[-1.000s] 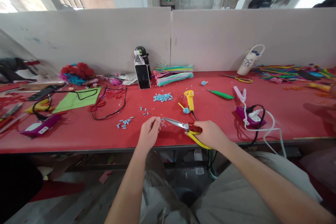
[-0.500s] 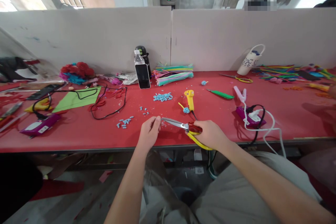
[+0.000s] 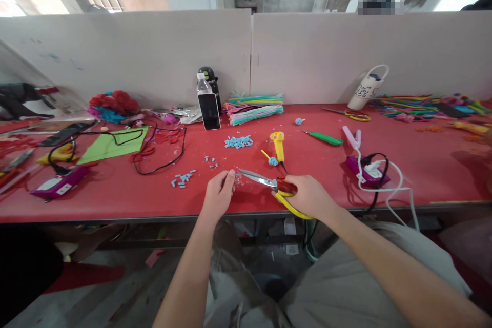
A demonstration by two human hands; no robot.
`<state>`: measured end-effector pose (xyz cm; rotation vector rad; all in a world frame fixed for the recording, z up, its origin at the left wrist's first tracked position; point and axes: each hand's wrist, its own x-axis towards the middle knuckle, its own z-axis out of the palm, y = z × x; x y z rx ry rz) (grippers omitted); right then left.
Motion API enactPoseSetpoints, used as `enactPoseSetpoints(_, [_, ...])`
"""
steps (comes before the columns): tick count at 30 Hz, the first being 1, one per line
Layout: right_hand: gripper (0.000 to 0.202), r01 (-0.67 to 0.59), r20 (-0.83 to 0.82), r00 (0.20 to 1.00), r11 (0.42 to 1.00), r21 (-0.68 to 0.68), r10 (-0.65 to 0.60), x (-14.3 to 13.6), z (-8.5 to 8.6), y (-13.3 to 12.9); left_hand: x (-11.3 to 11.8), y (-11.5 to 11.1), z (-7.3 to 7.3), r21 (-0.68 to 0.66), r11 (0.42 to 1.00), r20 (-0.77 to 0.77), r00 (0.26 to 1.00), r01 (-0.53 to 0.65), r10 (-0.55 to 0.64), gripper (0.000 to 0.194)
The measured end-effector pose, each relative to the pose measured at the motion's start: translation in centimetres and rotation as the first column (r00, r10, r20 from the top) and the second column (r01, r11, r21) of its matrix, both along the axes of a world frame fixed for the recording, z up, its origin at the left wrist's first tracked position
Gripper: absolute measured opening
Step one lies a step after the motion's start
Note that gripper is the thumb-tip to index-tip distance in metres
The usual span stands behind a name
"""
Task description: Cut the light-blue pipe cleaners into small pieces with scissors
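Observation:
My right hand (image 3: 307,196) is wrapped round the yellow and red handles of a pair of scissors (image 3: 261,179), whose blades point left, slightly apart. Just beyond their tips, my left hand (image 3: 221,192) is closed in a pinch; a tiny light-blue bit shows at its fingertips, too small to make out. Behind the hands lies a pile of light-blue pieces (image 3: 239,142), and more blue pieces (image 3: 183,179) are scattered to the left. A yellow glue gun (image 3: 278,146) lies behind the scissors, with a blue bobbled ball (image 3: 272,161) on a yellow stem beside it.
A phone (image 3: 209,111) leans against bottles at the back, beside bundled pipe cleaners (image 3: 253,110). To the right are a green-handled tool (image 3: 326,138) and a purple power strip (image 3: 367,171) with cables. Another purple strip (image 3: 59,183) and green paper (image 3: 111,144) lie left.
The scissor blades have shifted very slightly right, away from my left fingertips. Both hands stay almost in place.

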<state>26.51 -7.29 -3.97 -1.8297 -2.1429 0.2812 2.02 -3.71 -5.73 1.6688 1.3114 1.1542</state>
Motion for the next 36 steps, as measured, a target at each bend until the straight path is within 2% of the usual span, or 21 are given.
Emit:
enactPoseSetpoints(11, [0.027,-0.006,-0.002,1.000,0.999,-0.042,0.006,-0.08,0.16,-0.04,0.10,-0.06,0.19,0.002,1.000,-0.005,1.000,-0.009,0.009,0.040])
enactPoseSetpoints(36, [0.028,-0.008,-0.007,1.000,0.999,-0.036,0.008,-0.02,0.06,-0.03,0.09,-0.01,-0.06,0.013,1.000,-0.001,1.000,-0.007,0.007,0.039])
